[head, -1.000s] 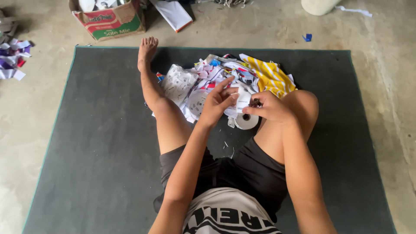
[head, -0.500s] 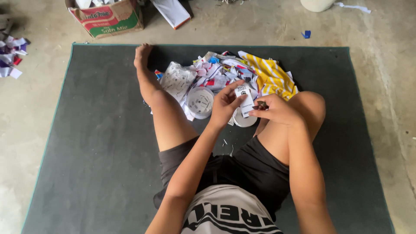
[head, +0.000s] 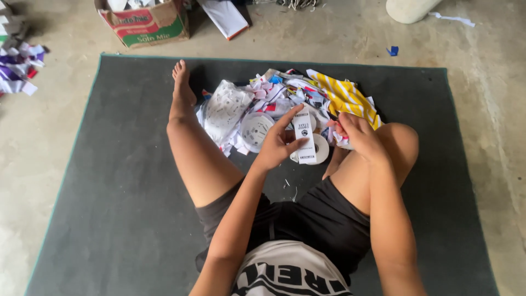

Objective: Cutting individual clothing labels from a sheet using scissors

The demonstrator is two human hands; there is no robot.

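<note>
Fingers of the left hand [head: 278, 143] pinch a narrow white printed label strip [head: 304, 138], which stands upright between thumb and forefinger above the gap between the person's legs. Just behind the strip lies a white roll of label tape [head: 319, 149] on the dark grey mat [head: 109, 181], and a second flat white roll [head: 256, 130] rests to its left. The right hand [head: 359, 134] hovers over the bent right knee with fingers curled close together around small scraps; exactly what it grips I cannot tell. Beyond both hands sits a heap of cloth and paper scraps [head: 274, 93], including a yellow striped piece [head: 348, 98]. A cardboard box [head: 145, 22] stands on the concrete floor beyond the mat.
</note>
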